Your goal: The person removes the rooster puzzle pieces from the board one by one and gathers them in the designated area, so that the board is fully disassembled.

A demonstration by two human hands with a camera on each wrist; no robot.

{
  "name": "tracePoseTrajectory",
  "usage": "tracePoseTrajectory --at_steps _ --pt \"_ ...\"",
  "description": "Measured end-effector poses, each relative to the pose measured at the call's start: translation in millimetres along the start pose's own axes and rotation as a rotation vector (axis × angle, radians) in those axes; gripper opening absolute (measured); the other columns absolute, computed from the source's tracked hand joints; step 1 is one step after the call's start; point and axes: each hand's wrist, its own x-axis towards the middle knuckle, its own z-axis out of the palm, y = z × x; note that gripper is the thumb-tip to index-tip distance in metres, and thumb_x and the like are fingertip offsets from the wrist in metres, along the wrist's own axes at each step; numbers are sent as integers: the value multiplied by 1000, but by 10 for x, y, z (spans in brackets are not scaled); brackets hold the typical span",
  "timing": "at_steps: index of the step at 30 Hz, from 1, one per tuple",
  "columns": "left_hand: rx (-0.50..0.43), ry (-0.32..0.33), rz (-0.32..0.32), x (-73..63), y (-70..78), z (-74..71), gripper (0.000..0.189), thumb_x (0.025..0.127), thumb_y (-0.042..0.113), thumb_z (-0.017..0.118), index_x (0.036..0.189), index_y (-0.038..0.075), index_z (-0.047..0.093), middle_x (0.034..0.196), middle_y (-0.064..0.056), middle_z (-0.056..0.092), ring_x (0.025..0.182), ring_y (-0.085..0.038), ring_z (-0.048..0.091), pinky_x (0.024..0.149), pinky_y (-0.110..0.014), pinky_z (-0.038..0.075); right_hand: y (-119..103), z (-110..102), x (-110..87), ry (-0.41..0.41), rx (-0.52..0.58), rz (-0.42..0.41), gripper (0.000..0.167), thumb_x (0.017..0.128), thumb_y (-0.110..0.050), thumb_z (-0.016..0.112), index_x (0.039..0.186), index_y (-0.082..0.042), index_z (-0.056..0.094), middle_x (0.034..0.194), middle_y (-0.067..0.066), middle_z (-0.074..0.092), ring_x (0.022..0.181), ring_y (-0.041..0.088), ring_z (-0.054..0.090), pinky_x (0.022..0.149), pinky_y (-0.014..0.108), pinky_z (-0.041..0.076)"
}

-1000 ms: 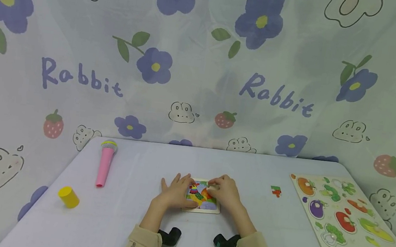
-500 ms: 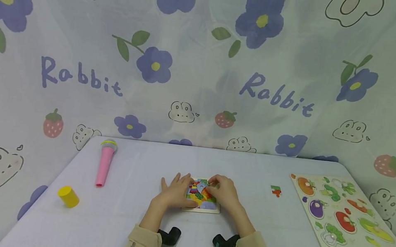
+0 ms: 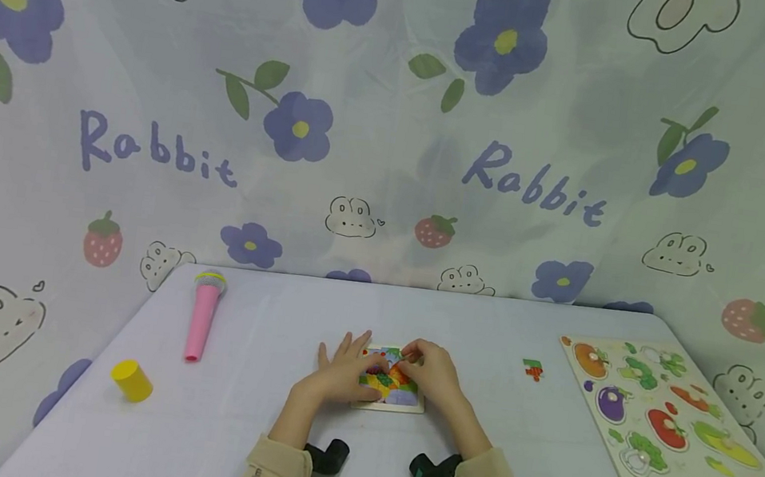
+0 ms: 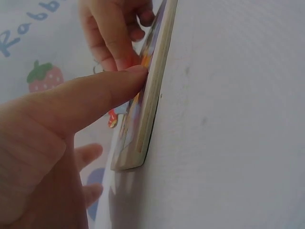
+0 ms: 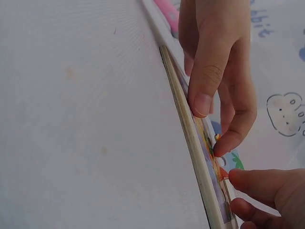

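Observation:
A small jigsaw puzzle in a pale frame [image 3: 389, 408], with a colourful rooster picture, lies at the table's middle. My left hand [image 3: 333, 377] rests on its left side. In the left wrist view its thumb [image 4: 109, 88] lies straight across the frame's near edge, and its index finger reaches onto the picture. My right hand [image 3: 436, 373] is at the upper right of the puzzle, thumb and index finger pinching an orange-red puzzle piece [image 5: 224, 174] low against the board. The fingers hide most of that piece. Another loose puzzle piece [image 3: 534, 370], green and red, lies to the right.
A wooden vegetable peg board [image 3: 680, 455] covers the table's right side. On the left are a pink toy microphone [image 3: 202, 315] and a yellow cylinder [image 3: 132, 380]. A printed curtain [image 3: 394, 151] hangs behind the white table [image 3: 243, 414].
My left index finger has moved right, onto the rooster's head area, while the other fingers spread. My right fingers have shifted slightly, staying at the puzzle's upper right.

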Motion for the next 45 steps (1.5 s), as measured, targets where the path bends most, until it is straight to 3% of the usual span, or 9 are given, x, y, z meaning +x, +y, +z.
tracePoseTrajectory --at_steps 7,15,24,33,38,45 --pt "-21 -3 3 -15 19 -15 29 81 33 69 107 30 59 150 -15 23 136 -48 10 95 -75 -1 -2 0 -11 4 56 12 11 79 -11 71 80 -9 61 73 -1 57 64 11 47 58 25 38" --pt "-25 -9 2 -12 17 -12 28 82 34 69 107 29 58 148 -14 27 135 -49 12 95 -75 0 24 9 0 42 118 16 11 78 -9 72 77 -10 61 73 -1 65 67 10 55 60 26 45" --pt "-30 -20 -4 2 -2 -10 27 81 33 69 106 29 58 148 -15 27 135 -49 11 95 -75 -2 32 -56 27 70 226 114 21 80 -10 70 100 -11 62 79 2 67 73 14 61 65 29 49" --pt "-25 -26 -10 11 -6 -12 27 81 35 68 106 31 58 149 -14 26 137 -46 10 96 -74 -3 158 -251 77 78 312 185 21 83 -5 65 103 -8 64 85 7 66 76 17 59 62 26 45" --pt "-34 -23 -9 11 -14 -3 27 81 33 68 106 31 58 149 -13 26 137 -46 10 96 -74 -3 221 -372 77 85 307 229 23 84 -7 64 107 -9 63 91 9 65 78 19 59 60 28 46" --pt "-48 -20 -8 -4 -9 -6 27 81 32 69 105 30 58 149 -13 26 137 -46 10 95 -74 -4 317 -487 81 110 311 221 24 86 -8 62 109 -6 61 93 13 66 82 21 62 64 31 47"
